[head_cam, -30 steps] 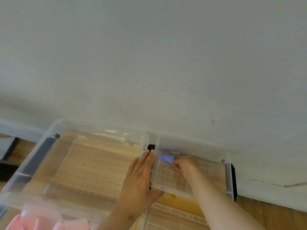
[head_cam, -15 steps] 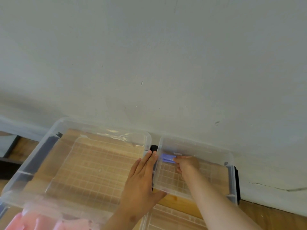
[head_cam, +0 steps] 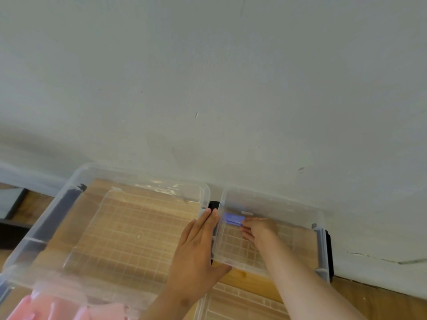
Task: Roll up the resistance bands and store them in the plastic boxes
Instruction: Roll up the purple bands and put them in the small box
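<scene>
While flat left hand (head_cam: 196, 248) touches the box (head_cam: 272, 200), right hand (head_cam: 260, 229) pinches the band (head_cam: 234, 219) inside.

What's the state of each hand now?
Left hand: open, flat against the small box side.
Right hand: closed on the purple band inside that box.

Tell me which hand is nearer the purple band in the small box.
Right. The right hand holds the purple band inside the small box; the left hand rests outside its left wall.
</scene>
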A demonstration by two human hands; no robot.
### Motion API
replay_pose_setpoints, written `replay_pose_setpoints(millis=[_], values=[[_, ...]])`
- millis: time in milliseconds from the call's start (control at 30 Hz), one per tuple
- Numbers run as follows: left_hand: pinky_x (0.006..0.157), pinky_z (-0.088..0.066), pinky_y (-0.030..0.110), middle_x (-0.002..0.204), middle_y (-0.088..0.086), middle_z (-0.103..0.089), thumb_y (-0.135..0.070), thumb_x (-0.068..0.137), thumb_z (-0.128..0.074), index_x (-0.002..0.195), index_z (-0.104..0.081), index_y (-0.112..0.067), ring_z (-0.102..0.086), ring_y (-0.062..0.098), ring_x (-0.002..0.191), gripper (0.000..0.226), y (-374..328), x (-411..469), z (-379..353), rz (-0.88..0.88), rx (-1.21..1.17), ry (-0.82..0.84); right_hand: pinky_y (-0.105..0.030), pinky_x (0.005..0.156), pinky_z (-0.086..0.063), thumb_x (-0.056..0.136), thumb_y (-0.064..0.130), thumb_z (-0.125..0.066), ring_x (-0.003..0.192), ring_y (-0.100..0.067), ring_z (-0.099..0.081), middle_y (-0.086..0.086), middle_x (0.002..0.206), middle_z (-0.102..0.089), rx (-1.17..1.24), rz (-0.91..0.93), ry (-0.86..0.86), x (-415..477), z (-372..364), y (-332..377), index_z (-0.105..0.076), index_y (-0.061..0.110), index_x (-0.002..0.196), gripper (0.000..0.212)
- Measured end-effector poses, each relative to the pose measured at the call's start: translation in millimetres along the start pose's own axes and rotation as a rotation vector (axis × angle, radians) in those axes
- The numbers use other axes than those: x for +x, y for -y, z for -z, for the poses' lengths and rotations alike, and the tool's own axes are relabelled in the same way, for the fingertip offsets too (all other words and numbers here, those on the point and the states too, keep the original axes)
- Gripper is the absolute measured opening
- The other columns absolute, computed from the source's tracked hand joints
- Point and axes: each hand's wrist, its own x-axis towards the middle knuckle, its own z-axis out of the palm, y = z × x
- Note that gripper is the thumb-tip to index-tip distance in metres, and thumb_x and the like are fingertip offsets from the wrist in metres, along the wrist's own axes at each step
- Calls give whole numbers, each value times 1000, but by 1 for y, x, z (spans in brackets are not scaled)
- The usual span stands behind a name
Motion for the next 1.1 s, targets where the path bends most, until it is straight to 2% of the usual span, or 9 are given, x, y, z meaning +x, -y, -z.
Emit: replay_pose_setpoints(millis=[100,300,533,600,733,833,933,1000,1100], values=[[114,-17,33,158,-9,-21,-63,71,-63,152,-22,-18,-11,4,146,101,-1,0,1,1,-4,5,-41,84,-54,85,-11,-61,57,-22,-57,-15,65,-59,9,-6,-10,-1,-1,0,-57,2,66,24],[115,-13,31,158,-10,-19,-62,71,-61,152,-19,-20,-8,2,146,101,-1,0,2,7,-7,12,-40,86,-54,84,-11,-62,58,-22,-58,-15,66,-59,30,-9,-17,-4,1,1,-58,0,68,20],[117,-8,27,158,-12,-17,-62,71,-61,153,-18,-20,-5,1,146,101,-2,0,3,13,-10,21,-38,76,-55,81,-15,-63,58,-23,-58,-15,65,-59,14,30,-26,-8,1,0,-58,1,65,23],[117,-8,27,159,-12,-16,-62,71,-60,153,-18,-20,-5,1,146,101,-2,0,3,8,-7,17,-41,72,-56,78,-13,-66,56,-25,-59,-15,61,-60,-43,73,-50,-8,-1,0,-59,5,61,26],[116,-10,27,158,-11,-18,-64,71,-59,152,-20,-19,-7,2,146,100,-2,0,3,0,-12,10,-47,80,-57,74,-8,-72,61,-28,-63,-11,57,-61,-110,149,-98,-8,-2,-4,-62,12,57,29],[116,-8,26,158,-11,-19,-65,70,-58,152,-21,-20,-6,0,146,100,-3,0,4,5,-12,4,-40,67,-54,78,-7,-70,53,-23,-57,-11,58,-60,-108,139,-72,-11,-1,-2,-66,6,71,15],[116,-8,26,158,-11,-19,-65,70,-58,152,-20,-20,-4,0,146,101,-2,0,3,2,-8,5,-29,55,-46,82,-9,-65,53,-18,-53,-11,62,-58,-73,87,-5,-12,2,1,-60,7,69,21],[116,-10,27,157,-8,-22,-66,70,-57,151,-23,-18,-6,0,146,100,-3,0,4,-4,-6,2,-31,60,-50,83,-10,-64,58,-20,-56,-10,65,-58,-95,65,7,-13,4,3,-58,10,67,27],[116,-11,24,155,-7,-28,-68,72,-56,149,-28,-15,-8,1,146,97,-5,1,5,-11,-19,-16,-45,85,-56,81,-7,-65,74,-26,-61,-13,73,-63,-274,123,-13,-15,5,5,-68,13,76,21]])
